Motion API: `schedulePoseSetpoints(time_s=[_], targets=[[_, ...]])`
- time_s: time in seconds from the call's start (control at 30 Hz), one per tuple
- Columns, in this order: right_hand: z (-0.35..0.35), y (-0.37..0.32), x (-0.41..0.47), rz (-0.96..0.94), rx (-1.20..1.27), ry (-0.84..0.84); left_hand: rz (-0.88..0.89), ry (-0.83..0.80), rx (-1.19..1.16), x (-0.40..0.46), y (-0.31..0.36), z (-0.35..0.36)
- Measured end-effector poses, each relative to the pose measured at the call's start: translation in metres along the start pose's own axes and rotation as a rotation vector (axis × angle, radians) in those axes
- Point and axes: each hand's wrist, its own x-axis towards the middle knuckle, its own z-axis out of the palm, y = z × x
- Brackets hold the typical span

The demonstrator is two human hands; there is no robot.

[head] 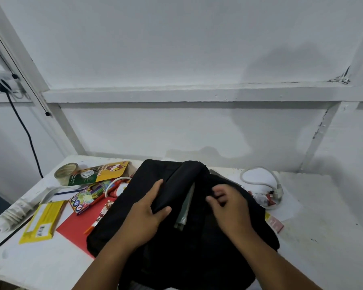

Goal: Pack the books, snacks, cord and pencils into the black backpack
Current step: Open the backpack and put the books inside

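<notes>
The black backpack (197, 243) lies on the white table in front of me, its top opening parted. A grey-green book (186, 208) shows inside the gap. My left hand (149, 210) grips the left flap of the opening. My right hand (228, 208) pinches the right edge of the opening, fingers curled. Left of the bag lie a colour pencil box (88, 197), a red book (76, 227) partly under the bag, a yellow box (42, 222), a green-yellow snack pack (99, 172) and a snack wrapper (104, 210). A white cord (260, 181) lies at the right.
A tape roll (66, 172) and a white power strip (21, 206) sit at the table's left. A loose pencil (69, 192) and a black stick (15, 233) lie near them. Small snack packets (264, 198) and a pink packet (276, 223) lie right of the bag. The wall stands close behind.
</notes>
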Motion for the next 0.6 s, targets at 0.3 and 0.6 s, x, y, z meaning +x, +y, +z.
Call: schedulePoseSetpoints(time_s=[0.3,0.6], targets=[[-0.065,0.045,0.022,0.075,-0.321,-0.253,-0.095,-0.134,0.047,-0.002,0.001,0.024],[-0.065,0.059,0.085,0.184,-0.24,-0.3,-0.099,0.08,0.333,0.011,-0.022,0.081]])
